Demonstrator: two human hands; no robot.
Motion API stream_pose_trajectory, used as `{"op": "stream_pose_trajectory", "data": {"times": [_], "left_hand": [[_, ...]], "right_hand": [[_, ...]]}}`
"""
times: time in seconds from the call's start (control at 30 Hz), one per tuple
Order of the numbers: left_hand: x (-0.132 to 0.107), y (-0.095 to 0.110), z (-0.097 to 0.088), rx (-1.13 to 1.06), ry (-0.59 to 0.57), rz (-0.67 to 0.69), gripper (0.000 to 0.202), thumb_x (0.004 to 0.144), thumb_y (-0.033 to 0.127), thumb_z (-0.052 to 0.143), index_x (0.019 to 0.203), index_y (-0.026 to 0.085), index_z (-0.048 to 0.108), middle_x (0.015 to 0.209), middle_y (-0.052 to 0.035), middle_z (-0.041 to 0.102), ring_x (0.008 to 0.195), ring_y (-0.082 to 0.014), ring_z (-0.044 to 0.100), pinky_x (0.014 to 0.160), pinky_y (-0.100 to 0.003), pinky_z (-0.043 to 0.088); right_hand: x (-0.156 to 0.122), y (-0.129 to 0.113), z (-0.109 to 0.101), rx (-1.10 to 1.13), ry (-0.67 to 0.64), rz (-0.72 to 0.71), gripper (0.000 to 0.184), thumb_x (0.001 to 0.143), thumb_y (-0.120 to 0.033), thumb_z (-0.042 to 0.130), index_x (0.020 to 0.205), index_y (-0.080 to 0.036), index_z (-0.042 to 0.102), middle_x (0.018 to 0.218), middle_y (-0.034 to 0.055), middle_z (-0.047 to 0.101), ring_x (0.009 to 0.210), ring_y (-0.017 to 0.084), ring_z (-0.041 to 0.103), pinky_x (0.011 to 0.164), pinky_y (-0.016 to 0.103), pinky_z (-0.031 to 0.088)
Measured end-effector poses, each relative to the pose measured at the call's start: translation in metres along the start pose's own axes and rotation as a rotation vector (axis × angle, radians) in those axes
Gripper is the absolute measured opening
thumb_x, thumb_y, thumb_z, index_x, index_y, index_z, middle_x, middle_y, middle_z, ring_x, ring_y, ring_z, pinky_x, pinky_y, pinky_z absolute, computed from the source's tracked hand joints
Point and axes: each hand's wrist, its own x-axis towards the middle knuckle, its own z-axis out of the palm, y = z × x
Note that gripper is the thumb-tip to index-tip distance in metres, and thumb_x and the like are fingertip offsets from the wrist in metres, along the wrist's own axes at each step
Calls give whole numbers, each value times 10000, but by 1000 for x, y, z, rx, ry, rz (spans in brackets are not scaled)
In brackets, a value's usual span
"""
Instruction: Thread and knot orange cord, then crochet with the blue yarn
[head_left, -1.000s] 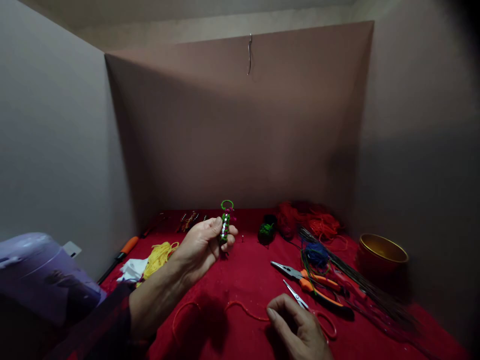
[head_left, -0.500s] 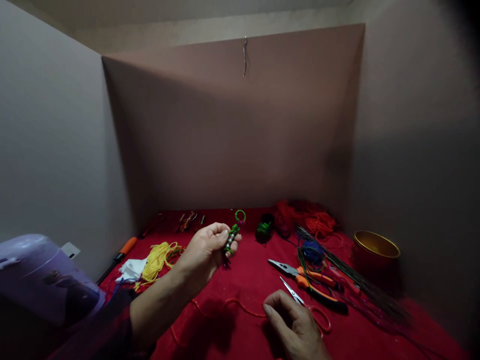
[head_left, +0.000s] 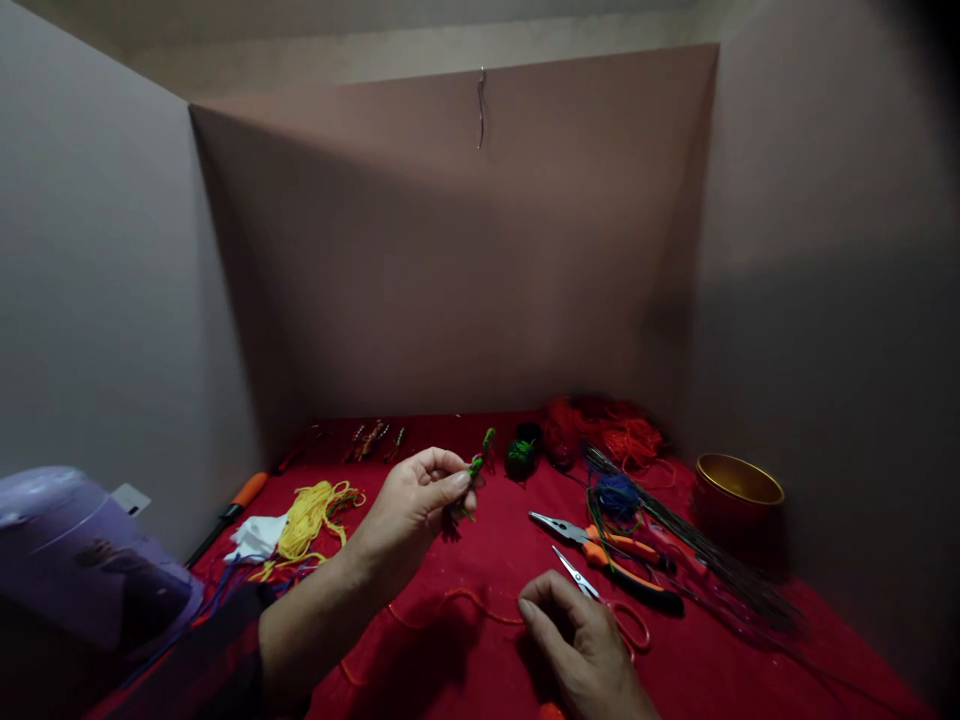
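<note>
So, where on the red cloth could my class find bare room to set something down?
Bare cloth shows between the left hand and the pliers, beyond the red cord; another patch lies right of the scissors, nearer than the pliers. It is crowded around the blue yarn and beside the yellow yarn.

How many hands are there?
2: the left hand holds a green knotted piece; the right hand pinches a red-orange cord beside the scissors. None seem hidden.

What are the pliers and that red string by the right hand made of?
The pliers: probably metal at the nose, which shines grey; the thick orange-and-black grips look like plastic or rubber. The red string: perhaps yarn or cord, thin and curving softly; its fibre is too small to tell.
</note>
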Motion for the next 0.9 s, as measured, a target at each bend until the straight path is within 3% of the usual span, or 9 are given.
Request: {"op": "stream_pose_trajectory", "data": {"times": [0.3,0.53,0.9], "left_hand": [[-4,-4,3,187,49,84,207,663,191,702,818,149,572,638,-6,612,558,-105,542,509,-202,372],[-7,-4,8,250,102,132,213,621,206,738,749,149,578,649,11,589,555,-97,531,525,-207,393],[-12,-3,11,308,67,109,158,691,249,675,771,149,582,602,-15,620,555,-112,531,531,-213,363]], "right_hand": [[0,-1,0,17,9,-8,268,844,-383,469,667,-197,544,598,-3,525,581,146,501,502,230,379],[0,-3,-3,-8,-36,-13,247,859,-355,471,678,-198,534,557,-17,519,547,142,510,511,233,390],[0,-6,-4,-5,-37,-9,237,858,-329,475,680,-189,546,585,-11,532,555,137,504,508,229,380]]}}
